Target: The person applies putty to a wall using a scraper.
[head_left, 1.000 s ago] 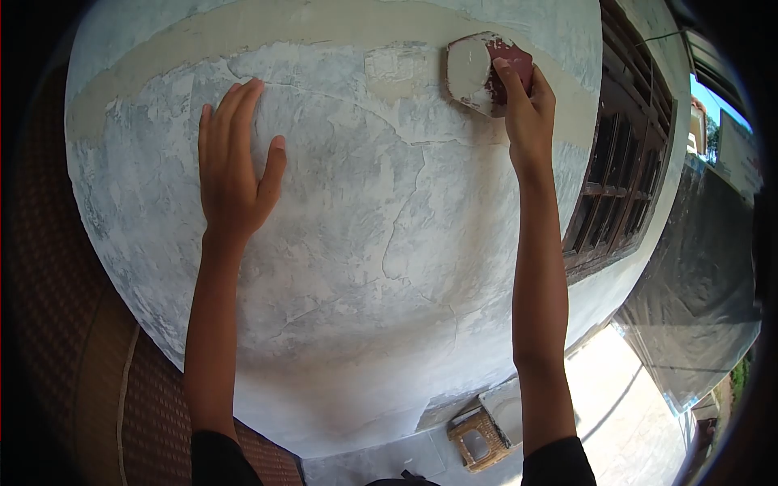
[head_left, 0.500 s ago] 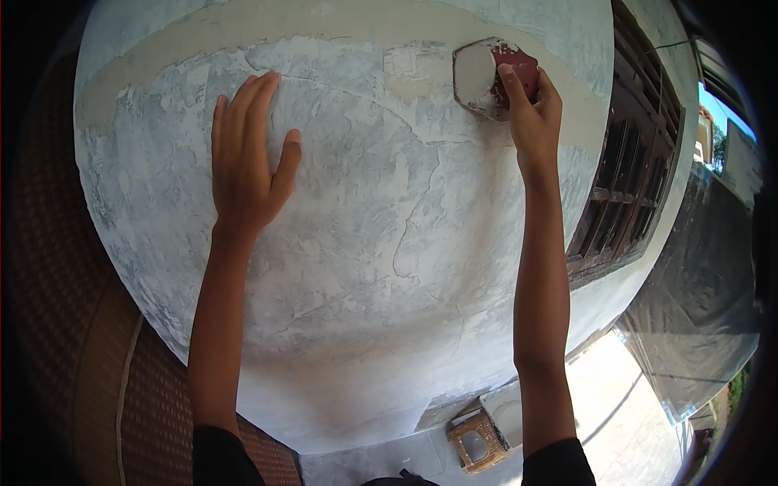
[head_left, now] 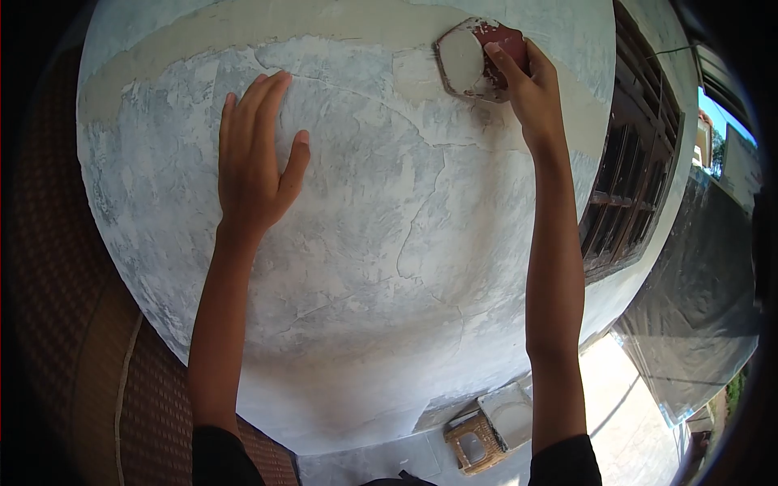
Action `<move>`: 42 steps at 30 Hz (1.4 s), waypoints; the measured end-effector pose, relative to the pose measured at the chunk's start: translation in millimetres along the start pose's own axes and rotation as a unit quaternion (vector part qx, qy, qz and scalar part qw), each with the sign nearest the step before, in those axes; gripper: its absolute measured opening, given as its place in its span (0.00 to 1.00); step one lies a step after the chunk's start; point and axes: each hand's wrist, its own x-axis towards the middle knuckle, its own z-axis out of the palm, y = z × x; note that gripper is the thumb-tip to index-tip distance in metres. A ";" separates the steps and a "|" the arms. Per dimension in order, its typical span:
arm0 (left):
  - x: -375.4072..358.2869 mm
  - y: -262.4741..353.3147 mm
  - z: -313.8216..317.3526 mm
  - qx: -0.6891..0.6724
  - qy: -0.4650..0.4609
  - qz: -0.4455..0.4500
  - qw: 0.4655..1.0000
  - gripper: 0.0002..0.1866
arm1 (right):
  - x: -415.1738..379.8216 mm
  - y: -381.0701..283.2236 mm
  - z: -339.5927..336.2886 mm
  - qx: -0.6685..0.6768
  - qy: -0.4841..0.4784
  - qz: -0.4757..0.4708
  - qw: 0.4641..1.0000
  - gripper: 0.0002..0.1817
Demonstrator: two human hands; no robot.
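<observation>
My right hand (head_left: 531, 93) grips a red scraper (head_left: 470, 58) whose blade is coated with pale filler, pressed flat against the wall (head_left: 365, 243) near its top. My left hand (head_left: 255, 166) lies flat and open on the plaster, fingers spread upward, to the left of the scraper. The wall is patchy grey-blue plaster with cracks and a beige filled band (head_left: 267, 24) running across the top.
A dark wooden window frame (head_left: 624, 194) sits at the right. Below on the paved ground stand a small woven stool (head_left: 470, 441) and a white tray of filler (head_left: 509, 415). A woven mat surface (head_left: 81, 340) is at the left. A dark tarp (head_left: 697, 283) hangs at far right.
My right hand has slid the scraper slightly left and up along the wall. My left hand stays flat on the plaster, shifting little.
</observation>
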 end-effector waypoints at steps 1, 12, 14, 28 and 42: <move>0.9 0.2 0.9 -0.001 0.003 0.002 1.000 0.28 | 2.6 -5.9 1.4 -0.006 0.000 -0.006 1.000 0.23; -0.6 -1.6 -0.2 -0.001 -0.002 0.000 1.000 0.29 | 39.3 -32.7 -11.4 -0.085 -0.137 -0.044 0.986 0.22; 0.2 -2.4 1.0 0.002 0.002 0.004 1.000 0.29 | 46.1 -45.3 -8.5 -0.079 -0.137 -0.048 0.986 0.19; 0.1 -1.1 0.7 0.012 -0.002 0.004 1.000 0.28 | 107.1 -79.4 5.9 -0.241 -0.414 -0.112 0.871 0.17; 0.9 -1.6 1.4 0.018 -0.002 0.003 1.000 0.28 | 113.3 -79.5 6.9 -0.290 -0.438 -0.125 0.842 0.13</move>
